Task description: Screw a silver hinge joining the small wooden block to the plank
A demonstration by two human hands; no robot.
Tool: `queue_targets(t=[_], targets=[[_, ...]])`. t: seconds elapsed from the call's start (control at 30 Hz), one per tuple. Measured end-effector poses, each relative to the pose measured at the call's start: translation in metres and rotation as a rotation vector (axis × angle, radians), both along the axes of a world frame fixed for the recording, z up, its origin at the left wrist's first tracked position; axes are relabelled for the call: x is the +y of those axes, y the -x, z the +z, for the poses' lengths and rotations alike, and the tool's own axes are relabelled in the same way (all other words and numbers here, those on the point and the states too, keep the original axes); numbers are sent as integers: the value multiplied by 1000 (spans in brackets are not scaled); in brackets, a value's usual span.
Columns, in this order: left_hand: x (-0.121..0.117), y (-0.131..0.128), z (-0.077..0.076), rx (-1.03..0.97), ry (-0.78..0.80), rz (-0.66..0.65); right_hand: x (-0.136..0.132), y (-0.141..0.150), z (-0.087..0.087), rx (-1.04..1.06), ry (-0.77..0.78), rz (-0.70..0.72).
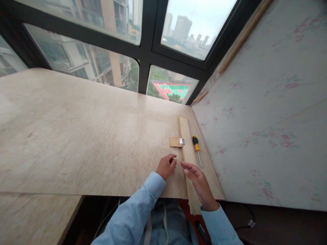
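Note:
My left hand is over the stone sill beside the wooden board, its fingers loosely curled and apart, with nothing visible in them. My right hand hovers over the board's near part, fingers stretched out and holding nothing. The long pale board lies lengthwise, its near end sticking out past the sill's front edge. A small metal hinge joins its left side to a short wooden piece. Right of the board lies a screwdriver with a black and yellow handle, its shaft pointing towards me.
The broad marble-patterned sill stretches away to the left. A flowered wall closes off the right side. Dark-framed windows stand at the back. Below the front edge, a cable with a tag hangs at the right.

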State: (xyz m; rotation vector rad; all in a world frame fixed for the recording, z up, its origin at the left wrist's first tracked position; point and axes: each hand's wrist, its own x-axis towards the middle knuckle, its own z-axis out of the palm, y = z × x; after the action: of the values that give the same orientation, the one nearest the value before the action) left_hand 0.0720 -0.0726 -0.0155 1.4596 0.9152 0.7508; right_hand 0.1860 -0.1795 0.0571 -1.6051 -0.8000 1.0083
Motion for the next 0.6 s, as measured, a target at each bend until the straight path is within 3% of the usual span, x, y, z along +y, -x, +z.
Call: queue_targets(t=[0.17,0.33,0.47,0.6], targets=[[2,37,13,25,-24,114,9,36,8,81,-25,81],[17,74,16,66,-95,268,49,77,9,258,-163,176],[28,94,6,104,-145,429,86,105,-15,420,-186,82],[30,99,-5,92,-184,502,103,118,-50,340,-219,-91]])
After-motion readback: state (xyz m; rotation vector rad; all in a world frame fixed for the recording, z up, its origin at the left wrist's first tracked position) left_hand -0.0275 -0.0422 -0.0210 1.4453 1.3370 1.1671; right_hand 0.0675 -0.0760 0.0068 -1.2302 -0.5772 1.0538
